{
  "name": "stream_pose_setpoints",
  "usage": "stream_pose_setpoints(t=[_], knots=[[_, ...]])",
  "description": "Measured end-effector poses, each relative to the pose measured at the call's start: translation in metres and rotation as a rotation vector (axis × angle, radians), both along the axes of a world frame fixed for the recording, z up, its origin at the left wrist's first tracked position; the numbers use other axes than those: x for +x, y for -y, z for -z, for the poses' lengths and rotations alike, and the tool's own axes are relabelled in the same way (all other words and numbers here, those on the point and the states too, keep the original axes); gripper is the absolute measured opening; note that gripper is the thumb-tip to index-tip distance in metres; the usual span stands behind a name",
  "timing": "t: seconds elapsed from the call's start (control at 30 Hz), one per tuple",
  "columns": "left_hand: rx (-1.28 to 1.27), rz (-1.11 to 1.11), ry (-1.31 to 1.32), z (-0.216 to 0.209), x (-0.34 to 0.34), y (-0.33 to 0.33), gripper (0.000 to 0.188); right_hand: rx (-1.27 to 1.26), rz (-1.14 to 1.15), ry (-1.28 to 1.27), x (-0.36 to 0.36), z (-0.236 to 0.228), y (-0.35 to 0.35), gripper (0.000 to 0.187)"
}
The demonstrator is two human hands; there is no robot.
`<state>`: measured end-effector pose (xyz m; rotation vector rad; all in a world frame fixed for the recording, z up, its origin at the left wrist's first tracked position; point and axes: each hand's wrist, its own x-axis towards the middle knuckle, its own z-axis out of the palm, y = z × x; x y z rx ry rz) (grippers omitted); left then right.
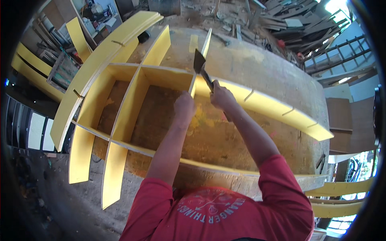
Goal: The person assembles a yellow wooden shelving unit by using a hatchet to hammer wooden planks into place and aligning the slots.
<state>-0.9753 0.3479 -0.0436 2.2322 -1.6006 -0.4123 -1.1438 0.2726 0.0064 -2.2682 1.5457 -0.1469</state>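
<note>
Both forearms (254, 138) reach forward, the left hand (185, 108) curled, the right hand (222, 96) clenched slightly farther ahead.

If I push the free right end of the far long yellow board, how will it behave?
The far long yellow board is probably stiff, standing on edge without obvious buckling. Its right end may wobble, as the slots there stand open, unbraced. Those cuts could be weak spots.

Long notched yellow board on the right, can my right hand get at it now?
Probably yes: the right hand is close to the notched board, nothing visibly between, though that hand grips a dark-headed tool.
</note>
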Motion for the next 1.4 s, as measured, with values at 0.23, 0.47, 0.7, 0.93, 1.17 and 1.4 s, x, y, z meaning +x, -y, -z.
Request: stream_pose_setpoints(t=[0.23, 0.47, 0.7, 0.93, 1.17, 1.4], knots=[[0.053, -0.077, -0.082, 0.002, 0.007, 0.009, 0.036, -0.106, 0.022, 0.225, 0.005, -0.038, -0.012, 0.043], [0.109, -0.051, -0.029, -0.012, 0.000, 0.011, 0.038, -0.050, 0.036, 0.074, 0.005, -0.016, -0.018, 0.034], [0.104, -0.053, -0.030, -0.003, 0.004, 0.012, 0.042, 0.021, -0.020, 0.045, 0.004, -0.024, -0.008, 0.035], [0.155, -0.077, -0.008, -0.002, 0.005, 0.016, 0.041, -0.303, 0.053, 0.511, 0.016, -0.063, -0.025, 0.037], [-0.014, -0.025, -0.005, -0.008, 0.006, 0.021, 0.033, -0.014, -0.009, -0.012, 0.010, 0.001, 0.002, 0.040], [0.048, -0.101, -0.034, -0.004, 0.005, 0.014, 0.032, -0.128, 0.031, 0.258, 0.020, -0.052, -0.016, 0.036]])
